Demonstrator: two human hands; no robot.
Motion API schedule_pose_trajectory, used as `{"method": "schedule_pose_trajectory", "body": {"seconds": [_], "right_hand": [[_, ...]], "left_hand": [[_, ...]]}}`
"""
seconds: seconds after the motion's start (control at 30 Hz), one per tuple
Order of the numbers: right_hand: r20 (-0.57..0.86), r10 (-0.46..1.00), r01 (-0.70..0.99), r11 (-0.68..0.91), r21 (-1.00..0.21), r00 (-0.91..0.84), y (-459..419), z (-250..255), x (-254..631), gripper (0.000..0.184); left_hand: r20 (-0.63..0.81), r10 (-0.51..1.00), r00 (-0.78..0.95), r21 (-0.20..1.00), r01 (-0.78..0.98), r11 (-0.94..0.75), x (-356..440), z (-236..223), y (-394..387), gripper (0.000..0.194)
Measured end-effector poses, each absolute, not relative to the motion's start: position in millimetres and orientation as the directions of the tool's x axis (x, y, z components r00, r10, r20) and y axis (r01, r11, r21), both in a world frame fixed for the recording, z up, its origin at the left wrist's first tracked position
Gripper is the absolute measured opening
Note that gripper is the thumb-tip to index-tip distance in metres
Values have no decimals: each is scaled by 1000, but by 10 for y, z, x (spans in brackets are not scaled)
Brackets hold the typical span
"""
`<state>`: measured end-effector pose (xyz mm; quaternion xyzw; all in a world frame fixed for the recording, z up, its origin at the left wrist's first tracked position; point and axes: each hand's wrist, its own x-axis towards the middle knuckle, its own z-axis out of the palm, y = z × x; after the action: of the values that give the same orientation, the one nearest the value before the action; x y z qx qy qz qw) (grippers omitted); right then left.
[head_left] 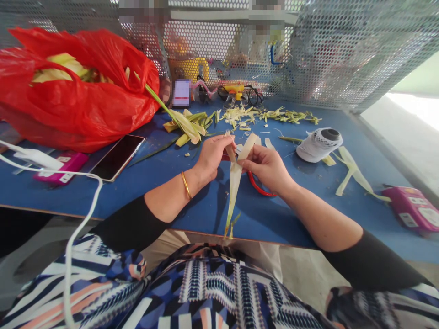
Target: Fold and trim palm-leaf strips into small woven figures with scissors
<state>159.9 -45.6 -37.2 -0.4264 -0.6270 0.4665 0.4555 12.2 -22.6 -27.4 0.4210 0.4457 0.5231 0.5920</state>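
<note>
My left hand [213, 154] and my right hand [265, 165] meet over the blue table [144, 183], both pinched on a pale yellow leaf strip [234, 187]. The strip hangs down from my fingers, and its green tip reaches the table's front edge. Its upper ends split apart above my fingertips. Red-handled scissors [258, 186] lie under my right hand, mostly hidden by it. A gold bangle circles my left wrist.
A red plastic bag [78, 96] of leaves fills the back left. A phone [117, 156] and a pink device [65, 165] lie beside it. Cut leaf scraps [260, 115] litter the back. A white thread spool [318, 144] and another pink device [411, 208] sit on the right. Perforated metal screen behind.
</note>
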Motion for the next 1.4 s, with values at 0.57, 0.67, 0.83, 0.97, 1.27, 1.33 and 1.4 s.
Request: {"method": "schedule_pose_trajectory", "body": {"seconds": [0.57,0.67,0.83,0.97,1.27,1.33,1.4], "right_hand": [[304,946,103,315,-943,-112,-437,-440,1596,24],[355,933,144,360,-922,-61,-440,-430,1593,21],[535,845,349,503,-791,-6,-498,-379,1607,15],[678,732,494,617,-613,-72,-535,-374,1646,10],[753,650,532,674,-512,-100,-522,-388,1670,9],[702,712,502,615,-608,-24,-506,-379,1662,10],[656,754,480,571,-667,15,-493,-369,1657,14]], "left_hand": [[-266,954,139,845,-443,300,123,-293,-204,24],[-272,954,129,836,-459,300,126,-294,-215,25],[-297,948,114,813,-490,314,123,-297,-202,28],[-329,937,120,790,-508,343,119,-302,-174,31],[-319,915,248,743,-533,404,96,-228,-217,29],[-291,911,292,743,-531,408,104,-220,-248,25],[-274,906,324,761,-502,410,122,-229,-274,21]]}}
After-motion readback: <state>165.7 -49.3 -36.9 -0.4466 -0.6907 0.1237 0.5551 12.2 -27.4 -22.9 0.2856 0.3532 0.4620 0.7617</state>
